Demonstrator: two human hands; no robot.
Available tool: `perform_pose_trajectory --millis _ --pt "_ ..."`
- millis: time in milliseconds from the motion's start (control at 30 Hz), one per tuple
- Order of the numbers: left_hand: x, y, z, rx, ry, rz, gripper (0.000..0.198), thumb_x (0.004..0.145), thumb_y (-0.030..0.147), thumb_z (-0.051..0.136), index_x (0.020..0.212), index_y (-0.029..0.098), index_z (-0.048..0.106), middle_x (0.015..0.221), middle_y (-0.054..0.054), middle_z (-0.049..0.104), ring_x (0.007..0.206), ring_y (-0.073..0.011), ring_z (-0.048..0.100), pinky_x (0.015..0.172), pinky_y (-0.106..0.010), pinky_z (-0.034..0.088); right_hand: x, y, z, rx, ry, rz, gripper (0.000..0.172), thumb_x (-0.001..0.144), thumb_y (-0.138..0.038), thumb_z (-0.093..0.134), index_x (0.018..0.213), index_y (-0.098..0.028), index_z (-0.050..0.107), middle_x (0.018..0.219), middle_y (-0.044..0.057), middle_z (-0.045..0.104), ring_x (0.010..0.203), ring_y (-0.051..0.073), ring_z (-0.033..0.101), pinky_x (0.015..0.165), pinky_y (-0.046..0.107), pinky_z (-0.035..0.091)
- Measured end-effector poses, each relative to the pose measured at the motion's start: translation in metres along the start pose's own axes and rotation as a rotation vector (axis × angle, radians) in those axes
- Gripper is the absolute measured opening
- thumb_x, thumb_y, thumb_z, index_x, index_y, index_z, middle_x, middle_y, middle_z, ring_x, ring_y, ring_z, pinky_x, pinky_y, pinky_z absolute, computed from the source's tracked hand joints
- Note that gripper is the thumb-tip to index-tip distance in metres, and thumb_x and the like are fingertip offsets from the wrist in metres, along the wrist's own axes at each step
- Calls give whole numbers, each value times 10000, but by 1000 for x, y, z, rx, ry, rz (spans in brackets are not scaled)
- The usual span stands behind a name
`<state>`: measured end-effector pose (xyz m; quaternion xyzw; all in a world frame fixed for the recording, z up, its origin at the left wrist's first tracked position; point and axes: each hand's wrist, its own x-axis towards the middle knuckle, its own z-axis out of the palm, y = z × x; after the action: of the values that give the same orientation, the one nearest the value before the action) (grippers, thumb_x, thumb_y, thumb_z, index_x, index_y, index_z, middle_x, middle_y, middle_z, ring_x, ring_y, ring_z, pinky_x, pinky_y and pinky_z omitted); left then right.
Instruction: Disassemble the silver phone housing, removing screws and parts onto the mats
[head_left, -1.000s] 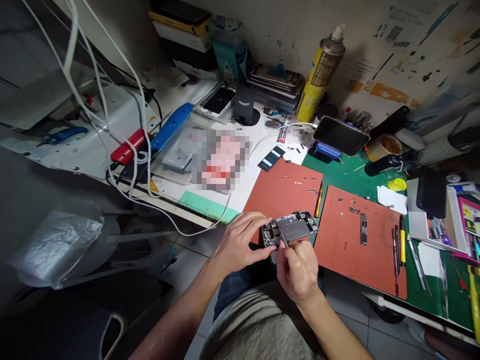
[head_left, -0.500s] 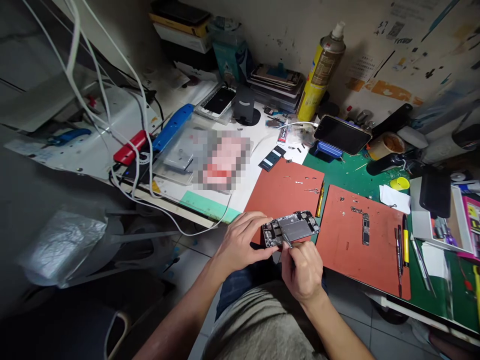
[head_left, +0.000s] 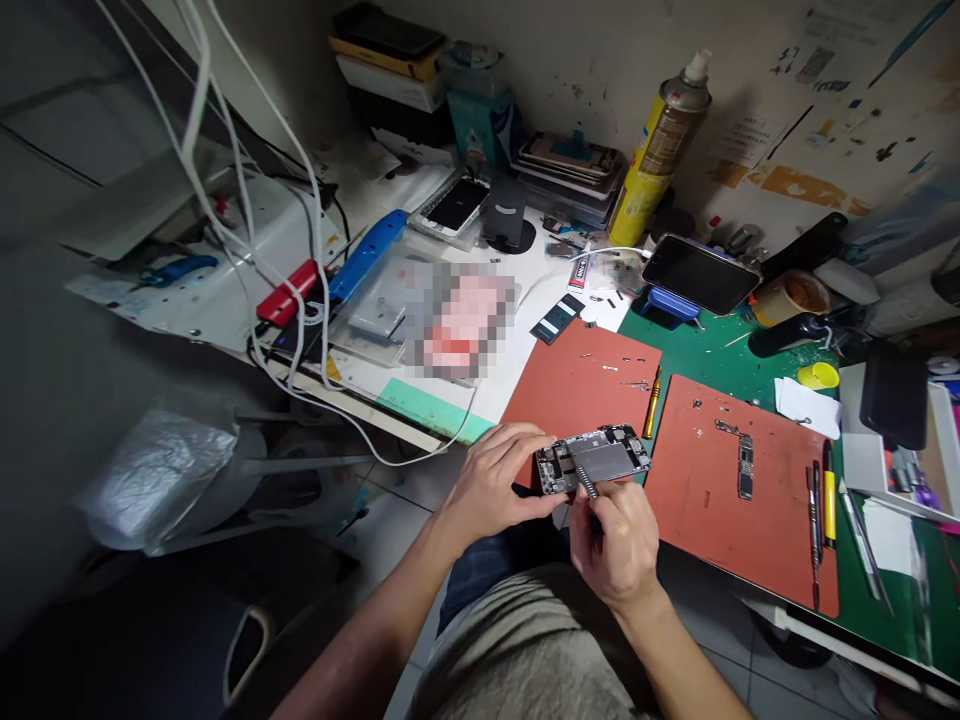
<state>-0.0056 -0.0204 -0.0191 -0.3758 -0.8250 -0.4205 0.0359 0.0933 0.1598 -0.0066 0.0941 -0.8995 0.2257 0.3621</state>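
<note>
An opened phone [head_left: 604,455], its inner parts showing, is tilted over the near edge of the left red mat. My left hand [head_left: 499,480] grips its left end between thumb and fingers. In my right hand [head_left: 616,540] is a slim tool with a ridged metal shaft [head_left: 586,484], its upper end against or just over the phone's inside; whether it touches I cannot tell. My fingers hide most of the handle, so the tool's exact kind is unclear. A loose logic board [head_left: 745,466] lies on the right red mat [head_left: 712,530].
A gold screwdriver [head_left: 652,402] lies on the left red mat [head_left: 555,385]. Dark slim tools [head_left: 815,530], a yellow marker [head_left: 829,495] and tweezers [head_left: 861,540] are at right. A phone on a stand [head_left: 701,272] and a spray can [head_left: 660,150] stand behind. White cables [head_left: 315,240] hang at left.
The whole view has shifted, so the bench appears a little further right. Both hands keep their hold on the phone and the slim tool; the tool's angle looks slightly changed.
</note>
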Motion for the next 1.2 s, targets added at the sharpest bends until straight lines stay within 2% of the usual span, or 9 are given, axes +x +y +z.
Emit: perform_pose_trajectory --millis 167,267,433,733,800,933,1067,1200 --pt "0 1 1 4 26 11 562 865 432 848 1348 241 631 1228 -109 769 1166 -295 736 1020 -465 593 -3 2 -1 34 -4 -16 265 922 -7 709 1065 -179 566 816 38 623 709 174 548 642 320 428" --pt "0 2 1 -2 36 18 551 866 433 846 1334 233 636 1213 -108 775 1151 -288 740 1002 -455 600 -6 4 -1 57 -19 -24 280 913 -12 726 1082 -172 572 915 97 673 775 196 591 675 340 464" --pt "-1 2 0 -8 26 -4 551 875 487 836 1331 241 645 1206 -108 780 1153 -294 743 997 -461 603 -10 3 1 72 1 9 297 919 -6 707 1107 -189 567 871 54 652 728 171 576 663 322 470" --pt "-1 0 -1 3 26 32 571 862 396 856 1359 238 623 1234 -104 769 1172 -291 732 1025 -461 596 -7 1 2 62 21 21 294 919 -21 709 1108 -183 553 879 68 652 750 184 586 672 331 483" --pt "-1 -1 0 7 22 30 565 866 373 851 1364 240 619 1241 -103 764 1169 -290 731 1021 -459 596 -6 2 2 63 35 32 296 918 -19 715 1105 -180 551 833 42 629 724 175 567 655 319 469" --pt "-1 -3 2 11 31 42 566 859 385 860 1350 234 621 1234 -104 762 1168 -292 731 1020 -460 599 -5 2 2 63 22 61 304 916 -8 701 1120 -177 551 899 75 655 777 189 596 683 331 490" --pt "-1 -2 3 31 28 43 561 868 384 853 1355 241 616 1236 -104 759 1167 -292 732 1006 -458 606 -5 1 1 70 27 66 292 928 -9 684 1121 -182 549 854 48 629 736 172 564 665 316 466" --pt "-1 -2 2 30 24 47 554 876 386 849 1353 237 610 1236 -105 762 1172 -292 729 1008 -455 605 -6 0 1 64 20 65 315 913 -10 707 1137 -171 554 888 70 644 764 184 585 683 328 486"
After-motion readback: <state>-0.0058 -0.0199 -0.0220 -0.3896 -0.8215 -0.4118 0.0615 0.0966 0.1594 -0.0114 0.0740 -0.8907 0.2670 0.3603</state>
